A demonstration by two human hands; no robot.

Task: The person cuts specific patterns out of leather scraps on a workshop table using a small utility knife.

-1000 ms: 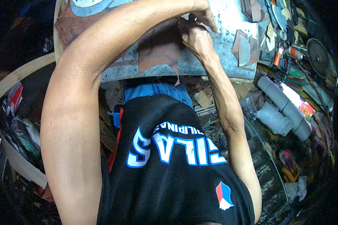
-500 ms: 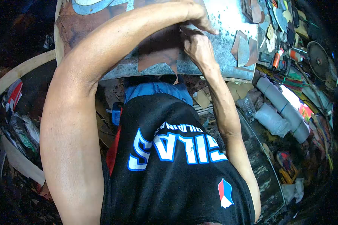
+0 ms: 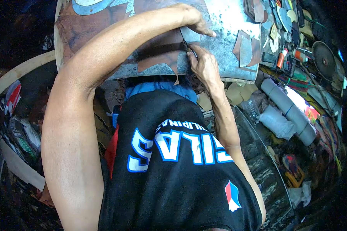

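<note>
My right hand (image 3: 205,63) is closed around a slim dark knife (image 3: 184,41), its tip pointing up and away from me over the brown leather (image 3: 158,57). The leather lies on the metal-topped table with a ragged, cut lower edge, and a narrow strip hangs over the front. My left hand (image 3: 196,22) arches across from the left, fingers stretched down beside a pale grey flat piece (image 3: 192,34); part of this piece is hidden under the hand. My left forearm covers some of the leather.
Grey curved pattern pieces (image 3: 89,8) lie at the table's far left. Leather and grey cut pieces (image 3: 246,50) rest near its right edge (image 3: 254,73). Tools, an orange-labelled bottle (image 3: 282,57) and a round disc (image 3: 324,61) stand to the right. A grey roll (image 3: 287,109) lies below.
My right hand has drawn slightly down and away from my left hand, bringing the knife into clearer view. The whole view has shifted a little.
</note>
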